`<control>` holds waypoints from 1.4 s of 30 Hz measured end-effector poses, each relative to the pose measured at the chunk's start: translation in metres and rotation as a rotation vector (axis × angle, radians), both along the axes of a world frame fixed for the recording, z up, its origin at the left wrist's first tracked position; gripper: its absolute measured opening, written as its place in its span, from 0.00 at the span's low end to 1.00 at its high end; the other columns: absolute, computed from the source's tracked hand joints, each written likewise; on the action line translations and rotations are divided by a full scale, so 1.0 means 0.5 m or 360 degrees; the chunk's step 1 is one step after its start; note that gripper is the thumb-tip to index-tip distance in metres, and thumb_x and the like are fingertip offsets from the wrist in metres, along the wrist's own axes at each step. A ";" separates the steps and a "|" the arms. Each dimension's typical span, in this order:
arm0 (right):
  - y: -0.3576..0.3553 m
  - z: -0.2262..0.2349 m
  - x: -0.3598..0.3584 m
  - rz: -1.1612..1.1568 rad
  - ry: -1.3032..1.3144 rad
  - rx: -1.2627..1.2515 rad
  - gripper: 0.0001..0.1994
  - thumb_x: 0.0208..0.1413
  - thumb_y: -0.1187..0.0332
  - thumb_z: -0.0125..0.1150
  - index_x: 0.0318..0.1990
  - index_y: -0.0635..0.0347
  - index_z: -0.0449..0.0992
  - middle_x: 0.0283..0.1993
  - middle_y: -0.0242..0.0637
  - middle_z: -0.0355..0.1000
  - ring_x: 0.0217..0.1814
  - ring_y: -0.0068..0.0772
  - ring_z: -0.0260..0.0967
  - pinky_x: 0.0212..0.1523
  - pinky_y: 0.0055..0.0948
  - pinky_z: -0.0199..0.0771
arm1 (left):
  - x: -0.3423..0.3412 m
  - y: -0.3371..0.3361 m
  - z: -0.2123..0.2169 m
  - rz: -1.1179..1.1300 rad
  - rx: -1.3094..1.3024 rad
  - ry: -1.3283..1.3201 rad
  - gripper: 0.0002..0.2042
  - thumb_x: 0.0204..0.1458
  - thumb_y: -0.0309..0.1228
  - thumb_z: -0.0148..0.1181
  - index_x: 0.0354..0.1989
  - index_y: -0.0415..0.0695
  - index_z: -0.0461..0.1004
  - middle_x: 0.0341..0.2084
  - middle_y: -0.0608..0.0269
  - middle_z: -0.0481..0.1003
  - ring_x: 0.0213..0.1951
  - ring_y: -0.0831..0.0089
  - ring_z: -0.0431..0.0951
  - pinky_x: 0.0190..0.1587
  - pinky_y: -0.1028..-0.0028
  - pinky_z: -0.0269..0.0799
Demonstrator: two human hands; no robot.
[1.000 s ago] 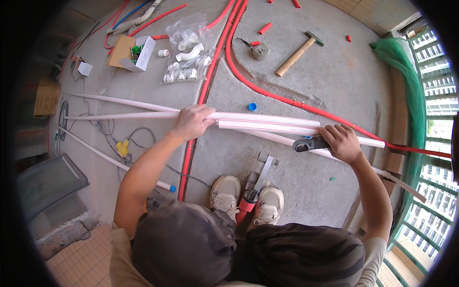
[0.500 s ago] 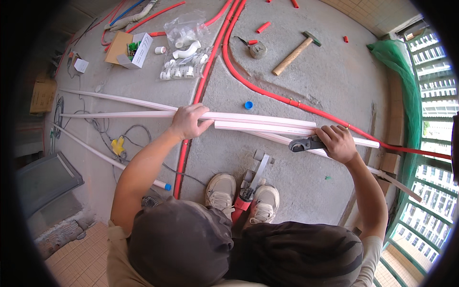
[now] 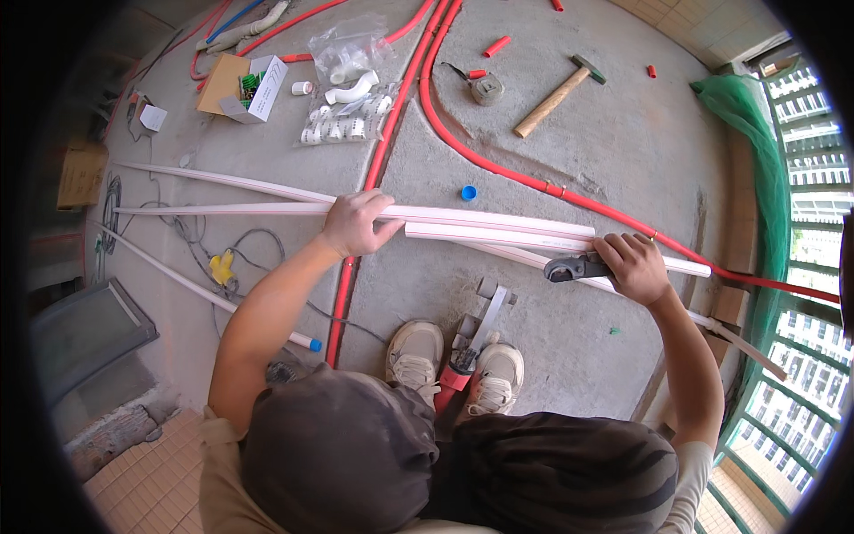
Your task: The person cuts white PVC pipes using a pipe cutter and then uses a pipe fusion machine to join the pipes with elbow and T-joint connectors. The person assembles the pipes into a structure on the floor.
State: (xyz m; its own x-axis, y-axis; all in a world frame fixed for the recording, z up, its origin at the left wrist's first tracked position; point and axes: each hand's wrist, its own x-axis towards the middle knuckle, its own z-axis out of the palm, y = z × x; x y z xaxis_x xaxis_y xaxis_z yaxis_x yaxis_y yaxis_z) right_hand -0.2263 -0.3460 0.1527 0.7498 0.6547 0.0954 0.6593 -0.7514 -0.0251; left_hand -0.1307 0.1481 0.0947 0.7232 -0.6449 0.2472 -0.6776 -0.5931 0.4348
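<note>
Bare concrete floor (image 3: pixel 623 151), balcony railing (image 3: pixel 814 294) right; left hand (image 3: pixel 354 222) grips white pipe (image 3: pixel 480 216), right hand (image 3: pixel 633 265) clamps pipe cutter (image 3: pixel 574 266).

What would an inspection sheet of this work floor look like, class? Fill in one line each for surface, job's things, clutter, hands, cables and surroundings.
Surface: bare grey concrete floor, dusty.
Job's things: long white pipes lying side by side; dark pipe cutter set at one of them.
Clutter: wooden-handled hammer, tape measure, bag of white fittings, open cardboard box, blue cap.
Hands: left hand grips the pipes; right hand holds the cutter.
Cables: red conduit curving across the floor; thin grey wires at left.
Surroundings: green netting and a railing at right; tiled strip at lower left.
</note>
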 end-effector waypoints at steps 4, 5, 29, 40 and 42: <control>0.002 -0.004 0.005 0.0006 0.0042 0.0013 0.14 0.52 0.68 0.62 0.46 0.56 0.74 0.38 0.31 0.73 0.35 0.34 0.74 0.35 0.35 0.72 | 0.000 0.003 0.002 -0.0025 -0.0051 -0.0021 0.15 0.48 0.32 0.72 0.39 0.37 0.77 0.28 0.51 0.75 0.29 0.49 0.79 0.31 0.58 0.74; 0.002 -0.006 0.006 0.0010 0.0046 0.0010 0.14 0.52 0.68 0.62 0.46 0.56 0.74 0.37 0.31 0.73 0.35 0.34 0.74 0.35 0.35 0.72 | 0.000 0.003 0.002 -0.0026 -0.0042 -0.0022 0.15 0.48 0.32 0.72 0.39 0.37 0.77 0.28 0.51 0.75 0.29 0.49 0.79 0.31 0.58 0.74; -0.120 -0.127 0.219 -0.1908 0.0448 0.0932 0.21 0.50 0.56 0.67 0.43 0.66 0.77 0.31 0.52 0.76 0.36 0.52 0.77 0.41 0.44 0.74 | 0.143 -0.030 0.036 0.0036 0.0131 0.0319 0.13 0.55 0.35 0.67 0.41 0.38 0.77 0.31 0.48 0.76 0.33 0.47 0.79 0.35 0.58 0.73; -0.059 -0.147 0.129 -0.2143 0.0032 0.2384 0.21 0.55 0.68 0.64 0.54 0.72 0.71 0.35 0.33 0.71 0.34 0.24 0.68 0.35 0.27 0.68 | 0.185 -0.155 0.101 -0.0015 -0.0010 0.0237 0.14 0.57 0.38 0.67 0.39 0.39 0.77 0.33 0.49 0.78 0.34 0.44 0.79 0.36 0.54 0.74; 0.019 -0.143 0.042 -0.2022 0.0061 0.2410 0.20 0.55 0.71 0.63 0.54 0.70 0.70 0.40 0.35 0.71 0.38 0.26 0.69 0.42 0.27 0.70 | 0.202 -0.207 0.117 -0.0024 -0.0051 0.0211 0.13 0.58 0.38 0.65 0.37 0.39 0.76 0.32 0.48 0.77 0.34 0.45 0.79 0.35 0.53 0.73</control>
